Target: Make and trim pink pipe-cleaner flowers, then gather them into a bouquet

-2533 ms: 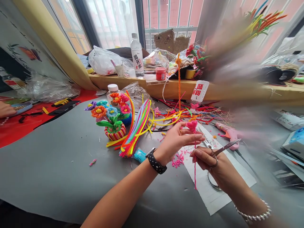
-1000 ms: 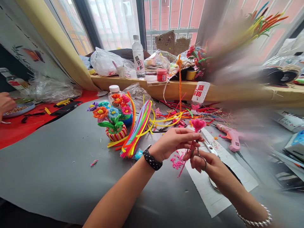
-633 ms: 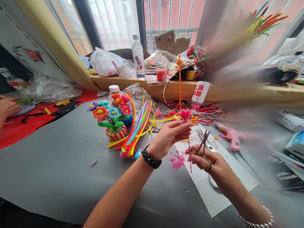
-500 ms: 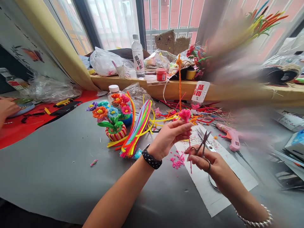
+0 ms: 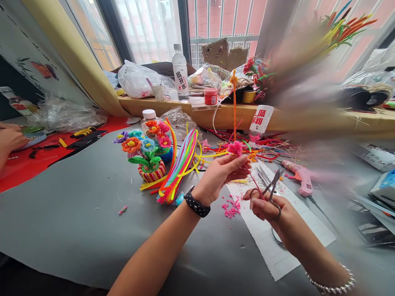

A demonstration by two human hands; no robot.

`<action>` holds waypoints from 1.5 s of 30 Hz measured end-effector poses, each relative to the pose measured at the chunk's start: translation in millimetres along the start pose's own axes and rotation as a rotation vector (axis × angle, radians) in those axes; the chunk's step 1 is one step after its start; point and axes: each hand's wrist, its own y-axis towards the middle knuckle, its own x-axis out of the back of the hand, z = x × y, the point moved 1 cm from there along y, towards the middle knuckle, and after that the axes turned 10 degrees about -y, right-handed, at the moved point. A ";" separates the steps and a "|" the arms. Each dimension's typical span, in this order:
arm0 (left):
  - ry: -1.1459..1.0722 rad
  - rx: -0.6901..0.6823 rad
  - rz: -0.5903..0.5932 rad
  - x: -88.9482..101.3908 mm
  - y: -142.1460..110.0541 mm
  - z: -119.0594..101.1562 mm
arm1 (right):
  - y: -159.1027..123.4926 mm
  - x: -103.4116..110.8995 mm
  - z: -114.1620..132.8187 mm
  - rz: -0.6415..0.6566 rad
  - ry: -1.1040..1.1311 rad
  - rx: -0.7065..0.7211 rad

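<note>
Between the fingers of my left hand (image 5: 226,174) is a pink pipe-cleaner flower (image 5: 235,148), pinched just under its head. Its thin stem (image 5: 254,179) slants down to the right into my right hand (image 5: 271,209). That hand has a pair of scissors (image 5: 271,187) hooked on its fingers, blades spread and pointing up. The right thumb and fingertips close near the stem's lower end. Pink fuzz clippings (image 5: 231,206) lie on the table below. A second pair of scissors (image 5: 264,176) rests on the white paper (image 5: 277,259), partly hidden by my right hand.
A pink glue gun (image 5: 304,179) lies to the right. Left of my hands are a bundle of colourful pipe cleaners (image 5: 179,168) and a striped pot (image 5: 151,170) of flowers. An orange stem (image 5: 234,111) stands behind. At far left, another person's hand (image 5: 10,139) is over red cloth.
The flower has tilted left, and its stem has swung from hanging straight down to slanting right. My right hand has shifted slightly right with the scissors, its fingertips now at the stem's end.
</note>
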 end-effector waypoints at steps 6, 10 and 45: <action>0.084 -0.062 0.011 2.3 1.1 0.5 | 2.0 1.1 2.7 0.107 -0.172 0.079; 0.106 -0.047 0.002 2.0 0.9 -0.1 | 2.1 -1.4 3.5 0.200 -0.295 0.156; 0.083 0.089 0.091 0.8 -0.9 1.7 | -3.7 -6.0 5.7 0.410 -0.237 0.242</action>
